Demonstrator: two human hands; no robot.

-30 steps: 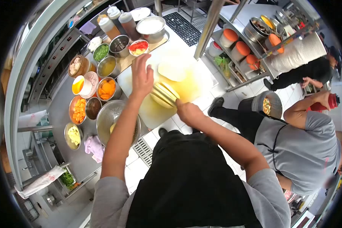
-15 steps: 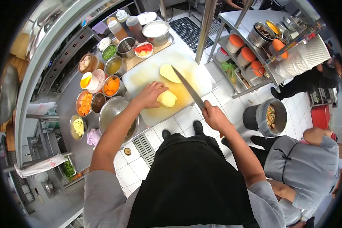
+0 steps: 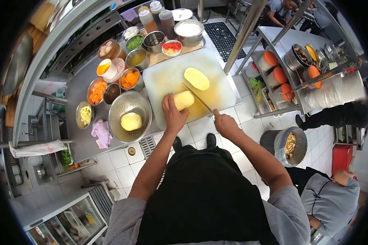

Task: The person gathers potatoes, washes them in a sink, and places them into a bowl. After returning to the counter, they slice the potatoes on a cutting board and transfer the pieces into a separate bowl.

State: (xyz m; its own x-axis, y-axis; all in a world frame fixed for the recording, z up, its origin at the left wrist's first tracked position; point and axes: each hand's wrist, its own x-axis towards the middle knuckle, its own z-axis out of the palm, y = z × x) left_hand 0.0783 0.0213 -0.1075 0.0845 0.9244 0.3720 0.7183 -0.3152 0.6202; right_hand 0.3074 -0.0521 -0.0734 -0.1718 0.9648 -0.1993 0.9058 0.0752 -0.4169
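My left hand is closed around the left end of a peeled potato that lies on the white, yellow-stained cutting board. In my right hand is the handle of a long kitchen knife. Its blade stands edge-down along the potato's right end, tip pointing away from me. Beyond the blade, a large potato piece rests with its flat cut face up. Left of the board, a steel colander holds another peeled potato.
Bowls of carrot pieces, diced potato and sliced peppers line the left and back. Squeeze bottles stand behind. At right are a shelf, a lined bin and a person in grey.
The knife has moved from the cut piece to the right end of the held potato. My view has shifted, and my left arm no longer covers the colander.
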